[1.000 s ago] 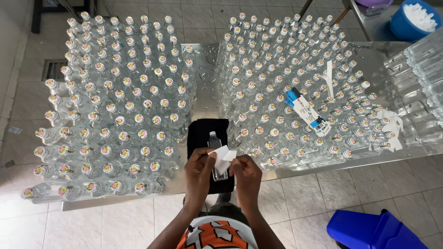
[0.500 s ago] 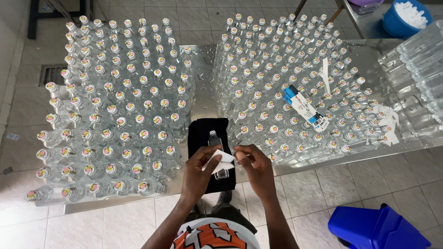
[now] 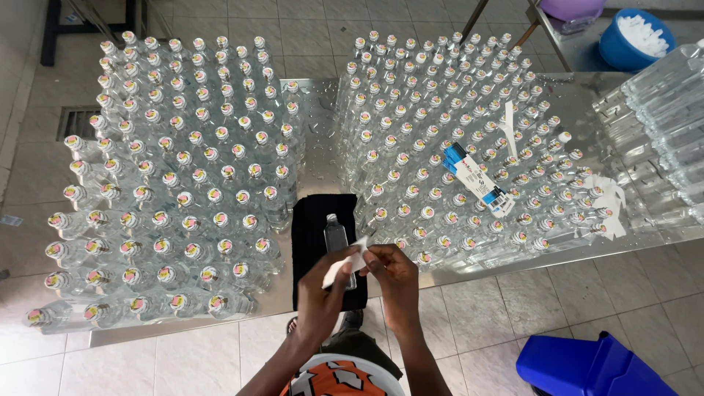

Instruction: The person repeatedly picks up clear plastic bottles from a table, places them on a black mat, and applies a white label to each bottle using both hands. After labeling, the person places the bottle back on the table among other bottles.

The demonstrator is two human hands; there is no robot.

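A small clear bottle lies flat on a black cloth at the front edge of a steel table. Both hands hover just above the bottle's lower half. My left hand and my right hand each pinch an end of a white paper label, held stretched between them over the bottle. The lower part of the bottle is hidden under the label and fingers.
Many upright capped clear bottles stand in two blocks, left and right of the cloth. A blue-and-white label strip lies on the right block. A blue bin stands on the floor; a blue bowl sits far right.
Both hands stayed over the bottle, handling the white label. The right hand moved apart from the left, then came back to it. The camera view drifted slightly.
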